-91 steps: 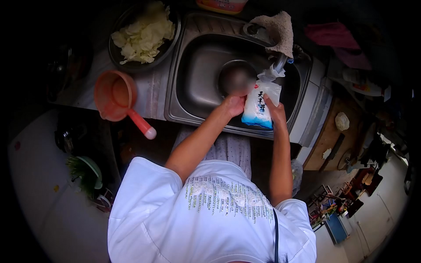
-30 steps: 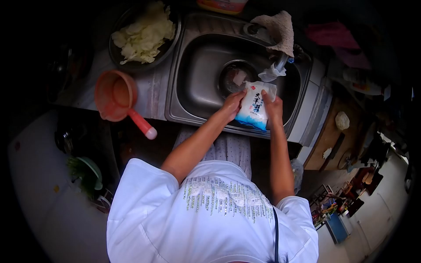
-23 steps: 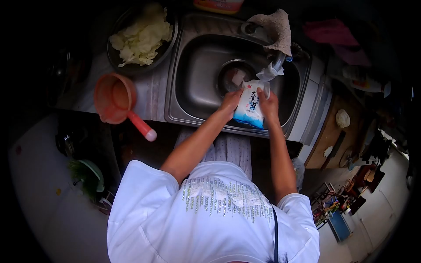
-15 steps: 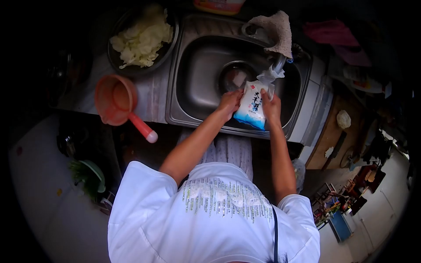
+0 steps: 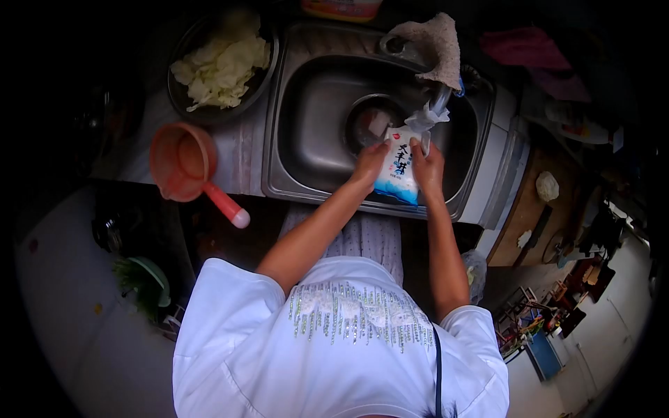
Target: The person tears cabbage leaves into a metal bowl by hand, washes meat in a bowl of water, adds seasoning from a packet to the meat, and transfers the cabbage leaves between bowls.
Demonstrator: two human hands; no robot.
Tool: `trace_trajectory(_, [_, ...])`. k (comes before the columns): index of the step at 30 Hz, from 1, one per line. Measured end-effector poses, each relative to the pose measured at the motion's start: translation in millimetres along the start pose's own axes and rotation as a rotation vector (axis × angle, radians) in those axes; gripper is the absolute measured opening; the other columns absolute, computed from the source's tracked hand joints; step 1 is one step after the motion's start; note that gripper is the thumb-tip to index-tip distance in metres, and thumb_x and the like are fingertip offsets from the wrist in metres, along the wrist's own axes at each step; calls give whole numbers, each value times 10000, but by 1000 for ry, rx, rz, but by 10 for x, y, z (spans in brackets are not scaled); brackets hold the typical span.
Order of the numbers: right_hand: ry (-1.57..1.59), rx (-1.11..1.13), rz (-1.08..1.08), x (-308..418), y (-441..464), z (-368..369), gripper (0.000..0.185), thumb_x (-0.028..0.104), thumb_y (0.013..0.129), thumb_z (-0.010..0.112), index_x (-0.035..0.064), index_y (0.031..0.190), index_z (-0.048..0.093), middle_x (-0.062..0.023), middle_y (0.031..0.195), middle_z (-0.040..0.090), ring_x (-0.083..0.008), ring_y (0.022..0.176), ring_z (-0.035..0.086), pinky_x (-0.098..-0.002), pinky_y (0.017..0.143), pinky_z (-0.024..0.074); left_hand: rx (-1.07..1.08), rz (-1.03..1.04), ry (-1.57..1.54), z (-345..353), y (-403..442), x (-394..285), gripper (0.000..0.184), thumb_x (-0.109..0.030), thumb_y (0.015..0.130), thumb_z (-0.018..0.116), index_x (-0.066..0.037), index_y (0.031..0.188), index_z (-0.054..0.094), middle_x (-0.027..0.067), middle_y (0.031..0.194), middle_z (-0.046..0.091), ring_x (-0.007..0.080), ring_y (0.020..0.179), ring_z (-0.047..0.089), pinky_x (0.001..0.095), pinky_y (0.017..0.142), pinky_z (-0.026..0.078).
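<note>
A white and blue plastic packet (image 5: pixel 398 167) with dark printed characters is held over the near edge of the steel sink (image 5: pixel 306 104). My left hand (image 5: pixel 371 163) grips its left side, and my right hand (image 5: pixel 427 167) grips its right side with the thumb on the front. Beyond the packet, a pale pinkish piece (image 5: pixel 379 122) lies in the round drain area. The faucet (image 5: pixel 440 101), with a whitish plastic wrap at its spout, is just above my right hand.
Left of the sink are a bowl of pale leaves (image 5: pixel 221 66) and an orange dipper (image 5: pixel 184 161). A beige cloth (image 5: pixel 439 49) hangs over the faucet. On the right, a wooden board (image 5: pixel 512 233) holds a knife and a pale round item (image 5: pixel 547 187).
Compared with the earliest frame, my left hand has come back from the drain area to the packet's side. The packet sits slightly further left, and the piece in the drain now shows.
</note>
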State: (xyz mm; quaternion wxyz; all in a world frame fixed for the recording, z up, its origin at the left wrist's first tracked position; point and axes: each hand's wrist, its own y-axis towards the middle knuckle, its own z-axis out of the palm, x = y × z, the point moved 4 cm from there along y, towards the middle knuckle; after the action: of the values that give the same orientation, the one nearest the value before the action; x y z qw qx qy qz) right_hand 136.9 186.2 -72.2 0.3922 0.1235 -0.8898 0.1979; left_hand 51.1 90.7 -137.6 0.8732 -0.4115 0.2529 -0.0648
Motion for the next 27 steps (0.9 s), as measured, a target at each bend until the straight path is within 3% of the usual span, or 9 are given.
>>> trace_trajectory(3, [73,-21,33,6,-27,-4,235,233,836,554,6,887,590,-134,650,572,-157,588,523,-314,582,431,-60,53,-12,-55,79,28,303,-261,870,526,10,1000,566,61,837,616,130,728,589,260,645,465])
trace_trajectory(6, [100,35,41,-30,-19,-14,236,232,840,550,5,893,589,-110,646,569,-131,592,504,-301,581,428,-108,-17,3,-85,62,-20,296,-238,874,510,19,1016,550,107,913,618,182,788,612,308,703,498])
trace_trajectory(8, [89,89,35,-85,-12,-5,236,232,843,548,5,892,589,-96,645,568,-121,595,499,-296,579,426,6,-208,-203,-41,29,-51,296,-220,864,518,17,1039,538,127,955,611,212,851,605,332,767,489])
trace_trajectory(12, [209,151,146,-187,6,27,254,236,846,551,-9,902,586,-56,663,579,-101,611,515,-273,575,429,72,-166,-331,-54,59,-70,302,-189,842,543,19,1060,526,142,999,600,235,918,589,354,838,466])
trace_trajectory(14, [271,159,189,-221,12,33,259,235,846,553,-15,904,586,-43,669,580,-93,616,521,-264,572,429,146,-253,-432,-42,74,-62,294,-159,815,572,8,1055,535,144,1009,599,235,941,582,358,872,451])
trace_trajectory(19, [427,180,299,-233,-23,40,255,233,851,552,-14,904,589,-26,683,583,-68,606,520,-243,551,429,176,-281,-467,57,20,-119,283,-156,799,591,-18,1044,552,142,1011,599,239,923,590,369,856,465])
trace_trajectory(23, [335,160,256,-180,-42,3,251,232,854,549,-11,902,590,-26,684,586,-67,601,520,-241,545,429,64,-277,-389,79,45,-69,281,-167,794,598,-16,1026,553,131,975,610,239,884,604,377,812,490])
trace_trajectory(27, [274,143,221,-175,-54,-47,243,224,850,551,-10,901,593,-29,674,585,-67,611,519,-242,545,425,114,-294,-375,140,22,-35,258,-158,802,598,-6,1004,549,126,931,617,229,829,618,366,753,515])
